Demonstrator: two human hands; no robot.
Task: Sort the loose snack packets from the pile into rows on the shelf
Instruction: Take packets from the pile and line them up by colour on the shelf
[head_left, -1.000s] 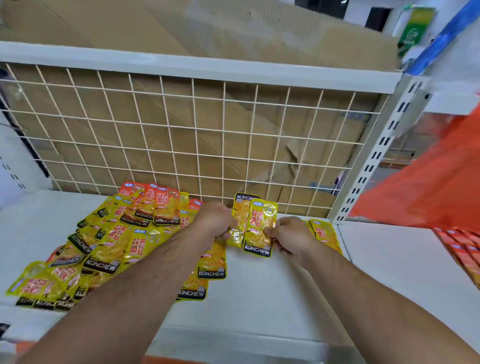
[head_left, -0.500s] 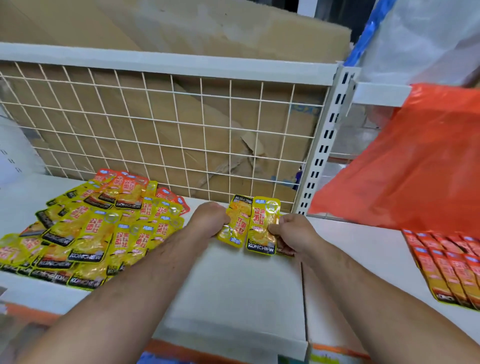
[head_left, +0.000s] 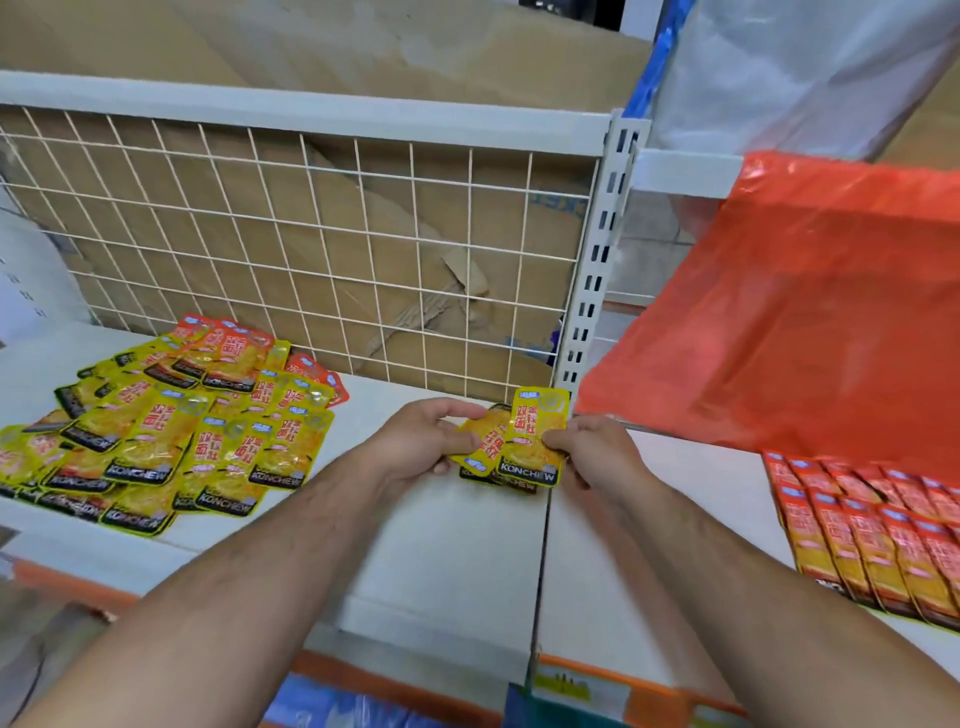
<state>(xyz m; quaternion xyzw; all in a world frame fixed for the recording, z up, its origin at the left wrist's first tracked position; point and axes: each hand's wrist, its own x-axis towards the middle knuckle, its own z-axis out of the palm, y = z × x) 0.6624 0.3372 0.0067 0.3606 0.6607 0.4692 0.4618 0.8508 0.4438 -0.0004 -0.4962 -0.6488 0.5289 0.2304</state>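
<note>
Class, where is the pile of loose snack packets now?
In the head view, the pile lies at the left of the white shelf, before the wire mesh, left of the left hand.

The white shelf (head_left: 441, 545) carries a loose pile (head_left: 171, 415) of yellow and red packets on its left. A few yellow packets (head_left: 519, 457) sit near the back at its seam (head_left: 540, 571), and red packets (head_left: 872, 530) lie in rows on the right.

A loose pile (head_left: 171, 431) of overlapping yellow and red KONCHEW snack packets lies on the left of the white shelf (head_left: 457, 561). A few yellow packets (head_left: 535, 441), fanned face up, are pinched between the left hand (head_left: 421, 441) and right hand (head_left: 597, 452) just above the shelf seam. Red packets (head_left: 872, 530) lie in neat overlapping rows at the right.
</note>
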